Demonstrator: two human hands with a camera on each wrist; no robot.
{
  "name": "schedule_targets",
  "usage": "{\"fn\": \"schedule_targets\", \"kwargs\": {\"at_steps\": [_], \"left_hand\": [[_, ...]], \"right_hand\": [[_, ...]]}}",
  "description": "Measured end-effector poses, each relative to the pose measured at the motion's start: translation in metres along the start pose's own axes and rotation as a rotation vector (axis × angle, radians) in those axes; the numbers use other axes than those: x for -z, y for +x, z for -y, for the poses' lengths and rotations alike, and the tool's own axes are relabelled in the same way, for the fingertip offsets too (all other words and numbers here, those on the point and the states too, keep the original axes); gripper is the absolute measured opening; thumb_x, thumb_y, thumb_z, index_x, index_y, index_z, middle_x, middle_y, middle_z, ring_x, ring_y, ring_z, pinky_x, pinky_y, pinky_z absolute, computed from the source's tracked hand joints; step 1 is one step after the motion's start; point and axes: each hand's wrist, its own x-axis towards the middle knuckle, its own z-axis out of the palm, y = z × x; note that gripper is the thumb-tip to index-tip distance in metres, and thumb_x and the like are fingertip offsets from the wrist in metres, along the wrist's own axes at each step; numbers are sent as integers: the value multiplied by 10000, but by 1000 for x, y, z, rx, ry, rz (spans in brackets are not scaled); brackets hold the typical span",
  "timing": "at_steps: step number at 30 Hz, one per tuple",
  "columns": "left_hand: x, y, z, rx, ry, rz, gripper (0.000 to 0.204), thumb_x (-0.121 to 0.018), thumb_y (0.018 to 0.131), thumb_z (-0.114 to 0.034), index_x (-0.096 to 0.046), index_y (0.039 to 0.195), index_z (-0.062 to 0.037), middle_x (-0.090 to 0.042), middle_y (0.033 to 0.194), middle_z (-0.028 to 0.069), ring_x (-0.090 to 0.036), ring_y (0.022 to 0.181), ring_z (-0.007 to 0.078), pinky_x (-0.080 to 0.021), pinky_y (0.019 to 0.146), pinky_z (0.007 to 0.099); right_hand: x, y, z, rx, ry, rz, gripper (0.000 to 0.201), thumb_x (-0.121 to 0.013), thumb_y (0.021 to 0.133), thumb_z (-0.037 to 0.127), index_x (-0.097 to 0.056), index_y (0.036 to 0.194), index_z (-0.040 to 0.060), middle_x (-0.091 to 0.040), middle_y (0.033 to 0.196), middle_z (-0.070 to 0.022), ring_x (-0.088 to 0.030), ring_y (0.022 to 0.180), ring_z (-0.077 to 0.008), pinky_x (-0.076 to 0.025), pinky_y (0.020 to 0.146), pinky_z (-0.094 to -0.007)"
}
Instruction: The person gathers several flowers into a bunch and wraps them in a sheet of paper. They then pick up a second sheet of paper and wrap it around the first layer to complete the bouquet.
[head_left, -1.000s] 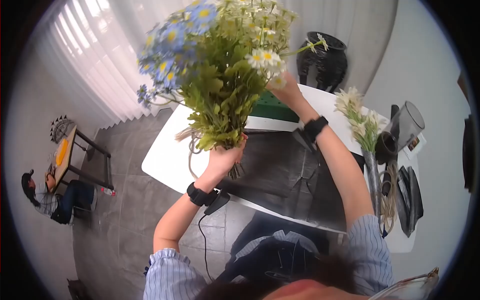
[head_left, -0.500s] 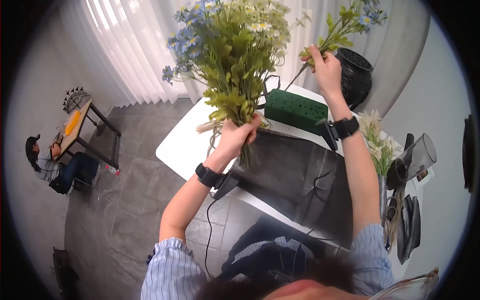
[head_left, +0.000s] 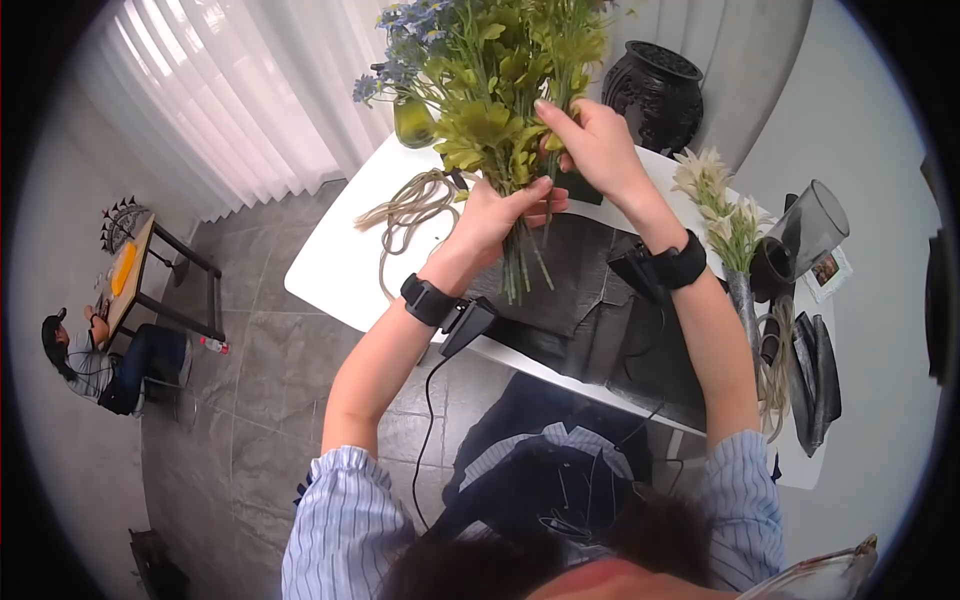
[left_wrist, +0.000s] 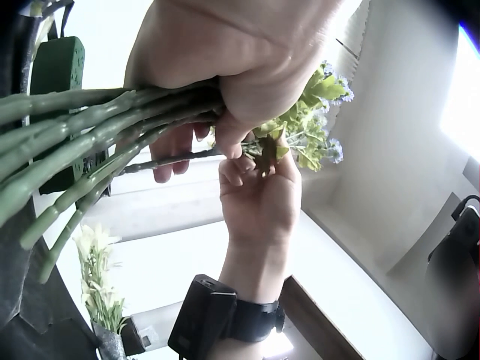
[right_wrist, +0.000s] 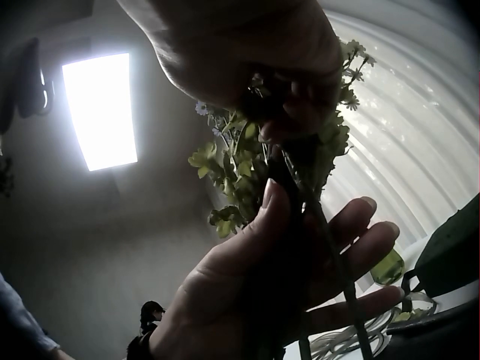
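Note:
The left hand [head_left: 490, 218] holds a thick bunch of artificial blue and pale flowers [head_left: 490, 70] upright by its stems, which hang below it over a black sheet [head_left: 590, 345]. In the right wrist view, several fingers of that hand [right_wrist: 232, 285] are extended, with the thumb against the stems. At the bunch's right side, the right hand [head_left: 608, 155] pinches a leafy stem. The left wrist view has the right hand [left_wrist: 262, 202] at the leaves, with a thin stem [left_wrist: 172, 160] among the thicker green ones [left_wrist: 75, 142]. Its fingertips are partly hidden.
Rope [head_left: 420, 190] and a green vase [head_left: 413, 122] stand left on the white table [head_left: 330, 270]. A green block [left_wrist: 56, 82] is mostly hidden behind the hands. White lilies [head_left: 715, 215] and a clear cylinder [head_left: 815, 225] are at right, a black urn [head_left: 655, 95] behind. Someone sits far left.
The right hand has brought its separate blue-flower stem down and left against the bunch. The left hand has moved slightly up and right, and its fingers have loosened somewhat.

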Motion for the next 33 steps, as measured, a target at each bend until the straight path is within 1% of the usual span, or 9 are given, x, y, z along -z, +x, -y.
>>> {"fn": "schedule_targets", "kwargs": {"at_steps": [3, 7, 11, 14, 15, 22, 25, 29, 33], "left_hand": [[-2, 3, 7, -44, 43, 27, 293, -590, 849, -161, -507, 1076, 5, -616, 910, 98, -614, 839, 189, -494, 688, 295], [-6, 5, 14, -144, 126, 15, 213, -584, 841, -126, -559, 1003, 10, -620, 888, 79, -606, 762, 149, -480, 631, 253], [-16, 6, 29, -200, 32, -6, 180, -594, 796, 2, -523, 957, 39, -592, 805, 74, -560, 594, 138, -484, 520, 252], [-23, 4, 36, -212, 87, -39, 200, -532, 736, 96, -486, 919, 30, -553, 715, 75, -560, 593, 154, -466, 516, 245], [-26, 2, 36, -238, 142, -64, 196, -541, 732, 89, -489, 912, 31, -550, 701, 72, -559, 592, 148, -464, 507, 242], [-25, 5, 42, -377, 489, -155, 174, -579, 715, 43, -534, 879, 7, -552, 681, 32, -540, 578, 101, -423, 476, 227], [-28, 8, 49, -503, 566, -216, 188, -592, 717, 11, -553, 900, 0, -581, 703, 27, -546, 594, 110, -436, 515, 245], [-48, -8, 37, -484, 660, -282, 248, -620, 740, -82, -578, 966, 11, -631, 854, 182, -625, 828, 311, -476, 705, 329], [-62, -12, 65, -466, 825, -274, 217, -575, 754, -57, -555, 956, 18, -630, 811, 167, -632, 817, 293, -476, 680, 319]], "right_hand": [[0, -10, 0, -3, -73, -50, 507, -540, 830, 417, -506, 675, -65, -534, 545, -188, -564, 528, -310, -417, 518, -384], [2, -26, 2, -114, -19, -9, 487, -502, 862, 400, -513, 735, -70, -553, 600, -214, -583, 556, -332, -435, 541, -394], [3, -37, 7, 136, -164, -113, 515, -420, 907, 374, -514, 706, -91, -530, 634, -283, -566, 632, -421, -442, 581, -428], [6, -43, 4, 42, -303, -25, 475, -375, 923, 349, -508, 861, -103, -544, 823, -325, -536, 796, -462, -422, 709, -479], [6, -44, -8, 175, -309, 19, 395, -355, 925, 288, -475, 985, -83, -517, 963, -318, -509, 880, -460, -412, 754, -485], [25, -56, -4, 266, -483, 202, 332, -364, 908, 203, -427, 1141, -26, -488, 1063, -247, -502, 953, -386, -434, 798, -437], [39, -54, 19, -145, -148, 303, 417, -518, 863, 256, -434, 1179, -3, -469, 1159, -212, -518, 1017, -287, -438, 826, -374], [37, -64, -1, -55, 487, 22, 484, -710, 717, 186, -496, 1110, 3, -547, 1078, -112, -542, 968, -188, -442, 822, -316], [27, -79, 15, -58, 671, -95, 471, -766, 635, 52, -542, 1048, 40, -594, 962, -28, -560, 885, -120, -457, 784, -265]]}}
